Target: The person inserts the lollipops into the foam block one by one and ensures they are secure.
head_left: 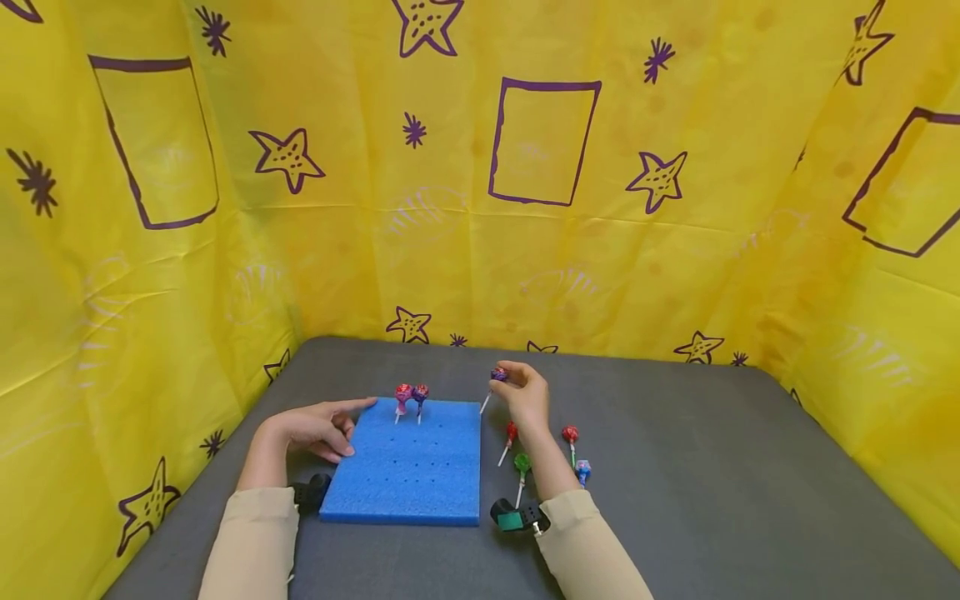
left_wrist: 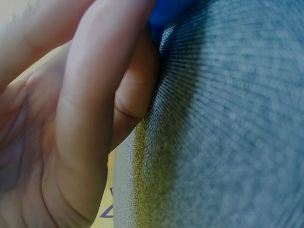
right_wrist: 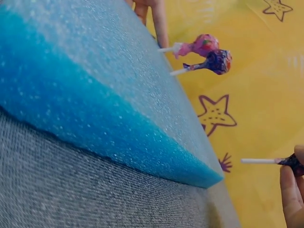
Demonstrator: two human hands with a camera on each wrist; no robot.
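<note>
A blue foam board (head_left: 420, 492) with rows of small holes lies on the table. Two lollipops stand upright near its far edge, a pink-red lollipop (head_left: 403, 392) and a purple lollipop (head_left: 421, 392), their sticks in the foam. My left hand (head_left: 318, 427) rests against the board's left side, index finger extended to the far corner and thumb at the edge. Between thumb and fingers, my right hand (head_left: 527, 396) pinches another purple lollipop (right_wrist: 290, 164) by its wrapped head. Its white stick points down, apart from the foam, by the board's far right corner.
Right of the board lie a red lollipop (head_left: 512, 432), a green lollipop (head_left: 522, 462), another red lollipop (head_left: 571, 433) and a blue lollipop (head_left: 582, 471), around and under my right forearm. The dark grey table (head_left: 712, 483) is enclosed by yellow cloth (head_left: 360, 250) at back and sides.
</note>
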